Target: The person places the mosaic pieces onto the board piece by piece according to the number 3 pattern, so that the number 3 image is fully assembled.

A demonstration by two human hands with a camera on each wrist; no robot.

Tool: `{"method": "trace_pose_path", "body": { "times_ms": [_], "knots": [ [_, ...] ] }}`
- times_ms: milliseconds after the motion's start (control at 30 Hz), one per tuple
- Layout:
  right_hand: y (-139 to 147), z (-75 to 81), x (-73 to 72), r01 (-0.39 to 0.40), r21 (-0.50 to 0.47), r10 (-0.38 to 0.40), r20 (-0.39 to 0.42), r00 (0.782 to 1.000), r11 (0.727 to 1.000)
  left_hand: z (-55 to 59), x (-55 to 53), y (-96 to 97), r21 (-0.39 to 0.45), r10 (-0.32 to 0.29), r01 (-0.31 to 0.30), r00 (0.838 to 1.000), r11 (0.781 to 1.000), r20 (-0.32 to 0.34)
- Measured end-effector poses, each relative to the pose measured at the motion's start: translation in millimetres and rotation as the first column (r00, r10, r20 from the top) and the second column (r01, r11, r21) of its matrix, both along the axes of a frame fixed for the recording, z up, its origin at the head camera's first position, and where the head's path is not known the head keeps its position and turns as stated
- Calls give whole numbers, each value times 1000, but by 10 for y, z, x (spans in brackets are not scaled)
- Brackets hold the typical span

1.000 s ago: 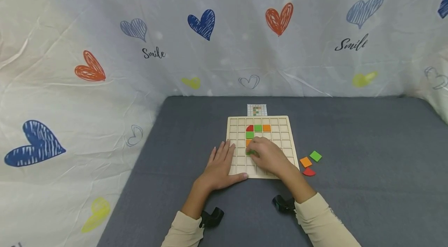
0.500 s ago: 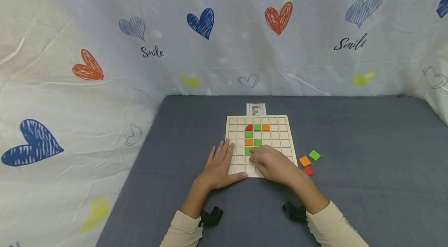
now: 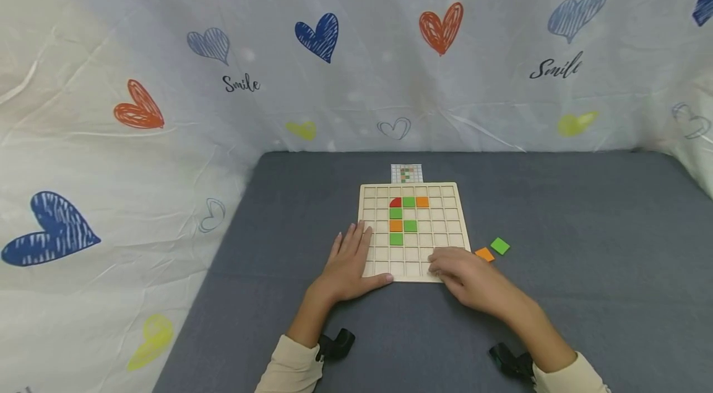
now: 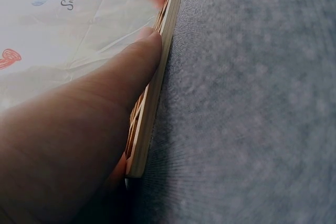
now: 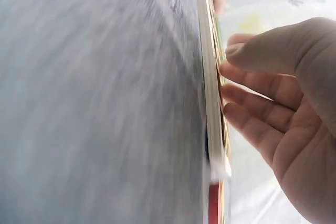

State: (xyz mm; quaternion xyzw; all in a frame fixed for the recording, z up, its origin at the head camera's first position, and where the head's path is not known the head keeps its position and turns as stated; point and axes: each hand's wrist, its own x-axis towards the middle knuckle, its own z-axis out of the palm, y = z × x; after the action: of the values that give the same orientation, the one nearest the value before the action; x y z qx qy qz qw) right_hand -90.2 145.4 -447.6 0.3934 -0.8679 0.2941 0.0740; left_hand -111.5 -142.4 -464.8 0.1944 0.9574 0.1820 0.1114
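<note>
A wooden grid board [image 3: 440, 227] lies on the grey cloth. Set in its cells are a red rounded tile [image 3: 395, 202], an orange tile [image 3: 422, 202], a lower orange tile [image 3: 395, 226] and several green tiles [image 3: 410, 226]. My left hand [image 3: 346, 270] rests along the board's left side, fingers straight, its thumb [image 4: 144, 56] on the front edge. Over the board's front right corner is my right hand [image 3: 473, 278], fingers loosely bent and holding nothing. Beside it lie a loose orange tile [image 3: 484, 254] and green tile [image 3: 500, 246]. A red piece [image 5: 214, 203] shows in the right wrist view; the hand hides it from the head view.
A small printed pattern card [image 3: 406, 173] lies at the board's far edge. Grey cloth [image 3: 601, 244] spreads on both sides. Behind it hangs a pale curtain [image 3: 356, 96] with hearts and lettering. A dark device [image 3: 337, 345] sits at each wrist.
My right hand has come away from the lower green tile and moved right and toward me, uncovering the tiles and covering the loose red piece. My left hand has stayed in place.
</note>
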Motion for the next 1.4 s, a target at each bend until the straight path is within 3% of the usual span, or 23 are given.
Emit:
{"method": "trace_pose_path", "body": {
  "times_ms": [133,300,467,633,800,933,1400],
  "knots": [
    [200,-16,89,74,-49,-77,-69,995,996,-9,-1,2,12,2,-2,1000,1000,4],
    [445,-50,191,194,-48,-198,-121,973,980,-28,-4,0,26,-4,4,1000,1000,-2],
    [588,-70,241,255,-16,-255,-80,964,967,-21,-2,1,2,5,-5,1000,1000,-2],
    [650,-67,252,289,10,-288,-60,956,957,-40,10,2,28,0,0,1000,1000,-5],
    [682,-32,252,339,62,-340,9,940,939,-44,15,4,33,-4,4,1000,999,-10],
    [688,-21,237,339,88,-344,38,938,936,-14,9,4,19,0,0,1000,1000,-14],
    [644,-13,212,309,49,-310,1,951,950,-17,4,1,-3,1,-1,1000,1000,-10]
  ]
}}
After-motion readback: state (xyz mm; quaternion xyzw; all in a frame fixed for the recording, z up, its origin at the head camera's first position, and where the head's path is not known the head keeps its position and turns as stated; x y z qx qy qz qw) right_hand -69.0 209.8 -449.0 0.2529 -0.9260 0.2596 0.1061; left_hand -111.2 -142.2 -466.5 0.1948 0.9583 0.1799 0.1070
